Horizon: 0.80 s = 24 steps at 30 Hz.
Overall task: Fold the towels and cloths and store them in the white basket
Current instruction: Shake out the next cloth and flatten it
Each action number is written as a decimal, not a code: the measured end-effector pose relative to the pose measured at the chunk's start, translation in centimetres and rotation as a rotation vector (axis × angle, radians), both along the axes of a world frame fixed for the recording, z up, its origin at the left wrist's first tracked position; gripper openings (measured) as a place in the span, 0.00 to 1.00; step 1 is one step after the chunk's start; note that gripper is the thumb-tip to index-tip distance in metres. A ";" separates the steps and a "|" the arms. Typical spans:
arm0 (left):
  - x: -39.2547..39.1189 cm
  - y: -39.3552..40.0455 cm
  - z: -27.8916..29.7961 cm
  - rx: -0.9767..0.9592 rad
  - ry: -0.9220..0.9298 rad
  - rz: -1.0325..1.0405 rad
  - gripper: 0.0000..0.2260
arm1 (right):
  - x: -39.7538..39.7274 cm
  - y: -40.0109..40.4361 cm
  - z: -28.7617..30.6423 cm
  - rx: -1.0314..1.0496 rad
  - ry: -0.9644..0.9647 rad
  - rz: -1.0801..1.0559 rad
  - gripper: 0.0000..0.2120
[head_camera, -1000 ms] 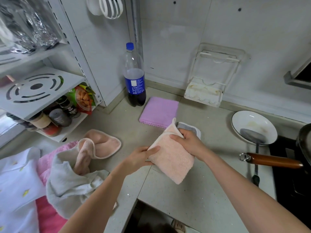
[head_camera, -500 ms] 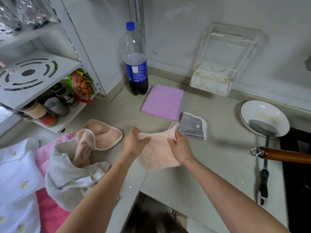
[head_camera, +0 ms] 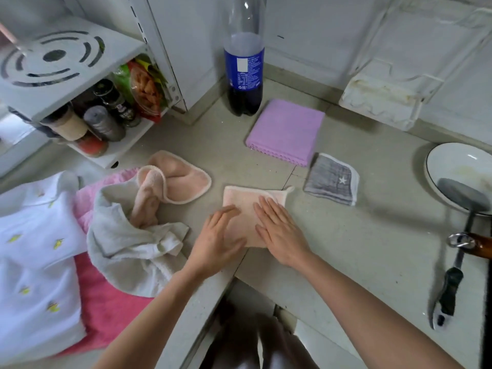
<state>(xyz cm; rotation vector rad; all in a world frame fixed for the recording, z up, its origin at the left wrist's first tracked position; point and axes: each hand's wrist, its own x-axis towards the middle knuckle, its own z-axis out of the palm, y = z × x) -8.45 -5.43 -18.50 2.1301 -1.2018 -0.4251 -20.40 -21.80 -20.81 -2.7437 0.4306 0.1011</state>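
Soda bottle (head_camera: 245, 67) top cut off by frame; behind the white bowl (head_camera: 463, 166), pan handle (head_camera: 476, 243) cropped at right edge.

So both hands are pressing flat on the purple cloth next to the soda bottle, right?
Not quite. Both hands, left hand and right hand, do press flat, but on the peach cloth near the counter's edge. The head view shows the folded purple cloth lying untouched beside the soda bottle.

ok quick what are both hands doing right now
Left hand: open, fingers straight, pressing flat on the folded peach cloth.
Right hand: open, fingers straight, pressing flat on the same cloth.
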 end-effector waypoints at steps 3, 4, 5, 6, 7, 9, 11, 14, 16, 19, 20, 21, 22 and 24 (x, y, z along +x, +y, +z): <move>0.0 1.2 -1.0 0.100 -0.136 -0.116 0.28 | 0.7 -0.6 0.0 -0.027 0.067 0.011 0.33; 0.3 1.1 -0.9 0.116 -0.145 -0.121 0.26 | 0.9 -0.9 0.1 -0.030 0.090 0.022 0.33; 0.6 0.9 -0.6 0.134 -0.144 -0.137 0.25 | 1.0 -1.1 0.4 -0.031 0.115 0.034 0.33; 1.0 0.7 -0.3 0.146 -0.147 -0.157 0.23 | 1.0 -1.4 0.6 -0.030 0.139 0.051 0.31; 1.3 0.4 -0.1 0.156 -0.148 -0.174 0.22 | 1.1 -1.5 1.1 -0.020 0.164 0.067 0.29; 1.5 0.0 0.4 0.167 -0.133 -0.198 0.20 | 1.2 -1.7 2.2 -0.015 0.173 0.092 0.25; 1.7 -0.5 0.7 0.190 -0.091 -0.198 0.20 | 0.6 -1.2 3.4 -0.125 0.029 0.141 0.25; 1.3 -1.5 1.0 0.239 -0.044 -0.147 0.23 | -1.5 0.0 3.6 -0.221 0.026 0.271 0.28; 0.7 -2.2 1.2 0.268 -0.032 -0.113 0.25 | -2.5 0.5 2.8 -0.270 0.067 0.268 0.32; 0.9 -2.4 1.8 0.341 -0.086 -0.198 0.27 | -1.8 0.4 2.5 -0.285 0.094 0.260 0.32; 1.3 -2.2 2.0 0.357 -0.100 -0.239 0.26 | -1.3 0.2 2.5 -0.278 0.110 0.275 0.30; 1.8 -1.8 2.1 0.372 -0.110 -0.257 0.25 | -1.0 0.1 2.4 -0.274 0.092 0.281 0.29; 2.3 -1.4 2.2 0.395 -0.130 -0.262 0.24 | -0.7 0.0 2.3 -0.291 0.080 0.293 0.28; 2.6 -0.6 2.1 0.480 -0.185 -0.289 0.22 | -0.5 0.0 2.5 -0.313 0.128 0.297 0.26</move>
